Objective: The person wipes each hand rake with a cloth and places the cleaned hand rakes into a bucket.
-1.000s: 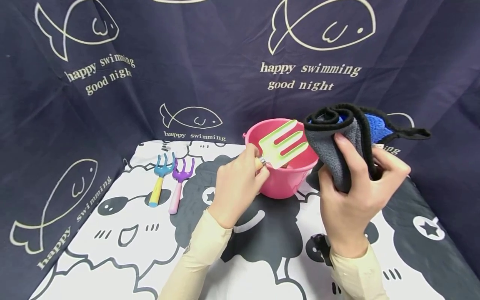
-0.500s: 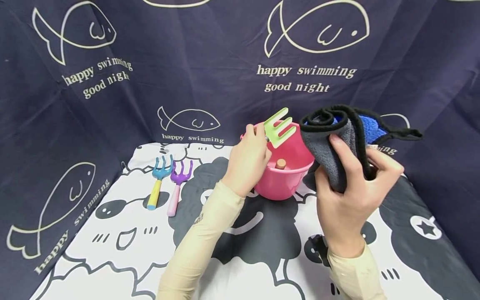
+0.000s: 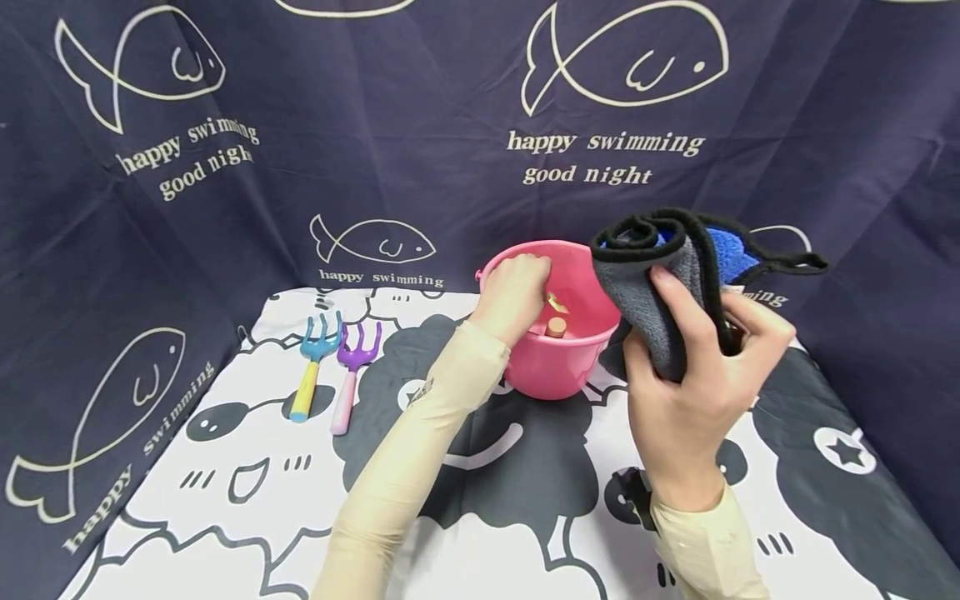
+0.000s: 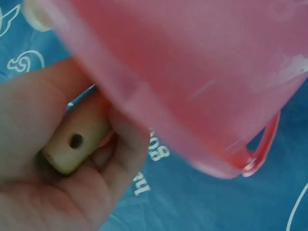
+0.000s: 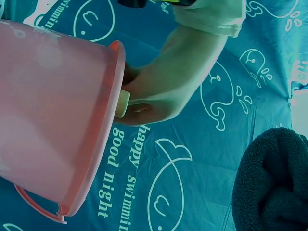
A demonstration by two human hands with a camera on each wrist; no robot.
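Observation:
My left hand (image 3: 517, 287) reaches over the rim into the pink bucket (image 3: 555, 371). Its fingers grip the wooden handle (image 4: 79, 132) of a green hand fork, and a hole shows near the handle's end in the left wrist view. Only a bit of the green hand fork (image 3: 557, 302) shows inside the bucket. Another round wooden handle end (image 3: 556, 327) pokes up by the near rim. Right of the bucket, my right hand (image 3: 697, 375) holds up a rolled grey towel (image 3: 641, 292) with black edging and a blue side, raised above the bed of printed cloth.
To the left, a blue hand fork (image 3: 309, 367) with a yellow handle and a purple hand fork (image 3: 351, 375) with a pink handle lie side by side. A sheep-print cloth (image 3: 225, 550) covers the surface. Dark blue fish-print fabric (image 3: 420, 125) stands close behind.
The left hand has turned over and lowered the green hand fork into the bucket, tines first. The right hand keeps its hold on the towel, almost still.

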